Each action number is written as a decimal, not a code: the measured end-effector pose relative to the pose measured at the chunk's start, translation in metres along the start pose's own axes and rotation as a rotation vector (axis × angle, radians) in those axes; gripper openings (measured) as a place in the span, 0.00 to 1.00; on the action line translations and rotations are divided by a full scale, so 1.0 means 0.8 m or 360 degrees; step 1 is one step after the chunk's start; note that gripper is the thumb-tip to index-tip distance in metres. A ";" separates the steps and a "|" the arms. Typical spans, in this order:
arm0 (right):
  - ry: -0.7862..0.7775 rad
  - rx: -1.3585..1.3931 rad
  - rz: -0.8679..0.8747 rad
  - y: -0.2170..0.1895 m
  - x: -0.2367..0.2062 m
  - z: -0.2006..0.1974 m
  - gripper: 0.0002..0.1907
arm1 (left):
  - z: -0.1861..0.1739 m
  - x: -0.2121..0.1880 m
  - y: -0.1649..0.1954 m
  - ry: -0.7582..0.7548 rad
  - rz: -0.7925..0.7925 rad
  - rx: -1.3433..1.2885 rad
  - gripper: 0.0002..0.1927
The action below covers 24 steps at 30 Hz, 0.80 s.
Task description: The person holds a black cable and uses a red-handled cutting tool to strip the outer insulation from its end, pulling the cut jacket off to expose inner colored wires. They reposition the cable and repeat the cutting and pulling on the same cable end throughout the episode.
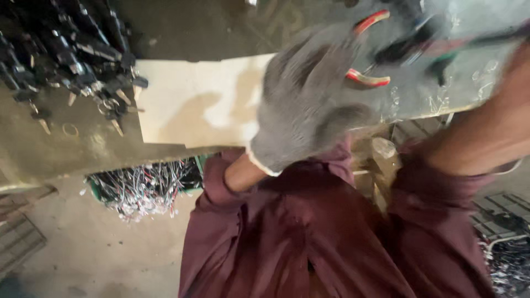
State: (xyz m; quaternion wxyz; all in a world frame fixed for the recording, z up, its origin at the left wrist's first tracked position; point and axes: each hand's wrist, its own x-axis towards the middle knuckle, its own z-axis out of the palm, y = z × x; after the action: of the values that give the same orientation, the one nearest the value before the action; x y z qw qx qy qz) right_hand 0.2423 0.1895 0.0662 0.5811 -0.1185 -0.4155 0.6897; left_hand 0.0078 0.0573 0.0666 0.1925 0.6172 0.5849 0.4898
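My left hand (pixel 309 105) wears a grey knit glove and is seen from the back, blurred by motion, above the workbench. Its fingers curl around red-handled pliers (pixel 369 80), whose two red handles stick out past the glove. A dark, blurred part (pixel 406 47) sits just right of the handles, and I cannot tell whether it is the pliers' head or a separate piece. My bare right forearm (pixel 486 132) crosses the right side toward the upper corner. The right hand itself lies outside the picture. Maroon sleeves cover both upper arms.
A heap of black plug-like parts with metal tips (pixel 66 55) lies on the worn bench (pixel 66 149) at top left. A pale board (pixel 187 99) covers the bench's middle. Below, a green crate of thin wire scraps (pixel 143 185) stands on the floor; more wires (pixel 508 259) at lower right.
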 end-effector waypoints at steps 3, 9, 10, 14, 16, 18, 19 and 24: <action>-0.0048 0.0575 0.0113 0.033 -0.005 -0.007 0.10 | 0.028 0.012 0.003 -0.0205 -0.0040 -0.0278 0.30; 0.0365 0.0618 0.0511 0.084 0.019 0.052 0.20 | 0.027 -0.021 -0.027 -0.0204 -0.0398 -0.0184 0.21; 0.0382 0.0242 0.0551 0.084 0.019 0.071 0.22 | 0.023 -0.031 -0.031 -0.0154 -0.0454 -0.0102 0.22; 0.0265 0.0070 0.0926 0.083 -0.025 0.125 0.21 | 0.005 -0.066 -0.026 -0.0272 -0.0395 -0.0073 0.22; 0.0156 0.0320 0.0849 0.078 -0.052 0.122 0.20 | -0.001 -0.071 -0.021 -0.0508 -0.0577 0.0159 0.22; -0.0186 -0.0024 0.0864 0.070 -0.080 0.113 0.20 | -0.009 -0.069 -0.019 -0.0560 -0.0483 0.0218 0.23; -0.0415 -0.0352 0.0855 0.066 -0.094 0.112 0.21 | -0.015 -0.066 -0.022 -0.0590 -0.0402 0.0255 0.23; -0.0855 -0.1389 0.0412 0.044 -0.099 0.124 0.14 | -0.052 -0.078 -0.010 -0.0088 -0.0095 -0.0975 0.20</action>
State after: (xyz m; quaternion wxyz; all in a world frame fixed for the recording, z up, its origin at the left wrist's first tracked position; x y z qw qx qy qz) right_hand 0.1767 0.0762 0.0778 0.2609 -0.2189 -0.7802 0.5247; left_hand -0.0210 -0.0115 0.0550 0.3999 0.5261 0.4224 0.6204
